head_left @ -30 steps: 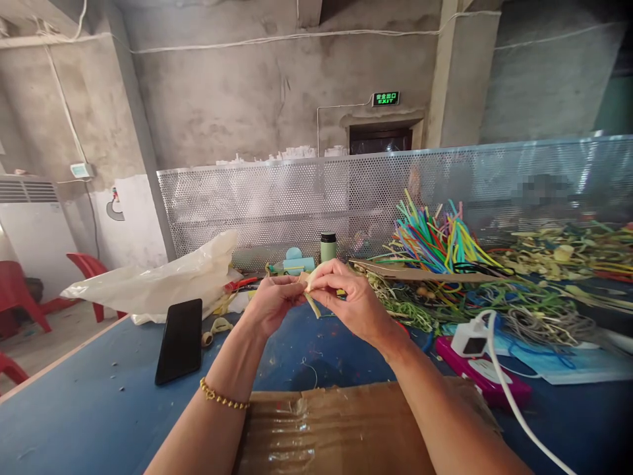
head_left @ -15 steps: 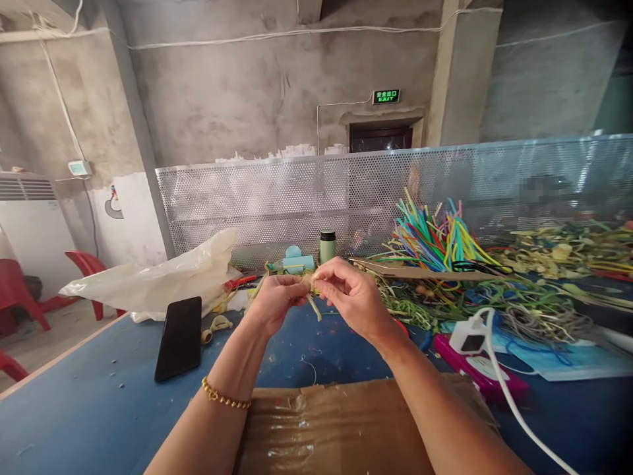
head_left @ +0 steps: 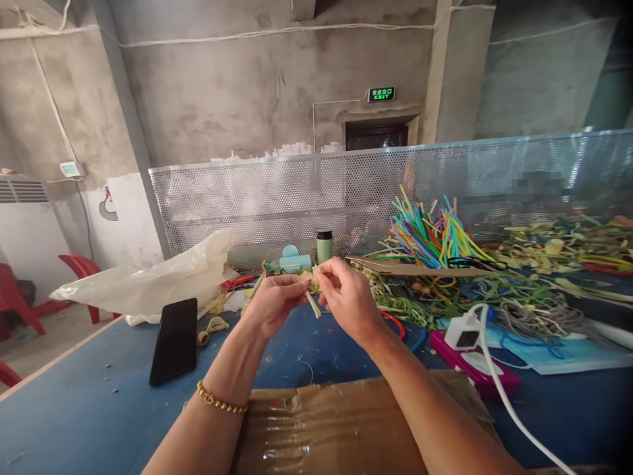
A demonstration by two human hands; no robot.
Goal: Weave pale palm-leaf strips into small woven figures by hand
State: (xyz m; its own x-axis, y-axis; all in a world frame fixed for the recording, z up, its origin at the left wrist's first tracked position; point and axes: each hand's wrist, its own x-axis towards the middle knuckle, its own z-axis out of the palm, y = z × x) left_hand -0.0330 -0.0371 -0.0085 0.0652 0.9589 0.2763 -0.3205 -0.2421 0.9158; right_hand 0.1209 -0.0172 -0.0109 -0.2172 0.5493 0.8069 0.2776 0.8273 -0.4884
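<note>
Over the blue table, my left hand (head_left: 277, 300) pinches a small pale yellow strip (head_left: 314, 305) between thumb and fingers, and its loose end hangs down. The strip looks like a piece of husk or ribbon; I cannot tell which. Close on the right, my right hand (head_left: 346, 293) has its thumb and forefinger pressed together at the strip's upper part. The fingers hide most of what lies between them. Under my forearms lies a flat brown cardboard sheet (head_left: 331, 429) with shiny tape on it.
A black phone (head_left: 173, 341) lies left, by a crumpled plastic bag (head_left: 148, 284). Behind my hands stands a green bottle (head_left: 324, 246). Colourful pipe cleaners (head_left: 435, 234) and green strips (head_left: 405, 303) lie right, near a magenta box (head_left: 475, 363) with a white charger (head_left: 463, 332). A perforated metal screen (head_left: 262, 204) closes the back.
My right hand has turned slightly and its fingers have shifted at the strip. The left hand keeps its pinch. The whole view has moved slightly.
</note>
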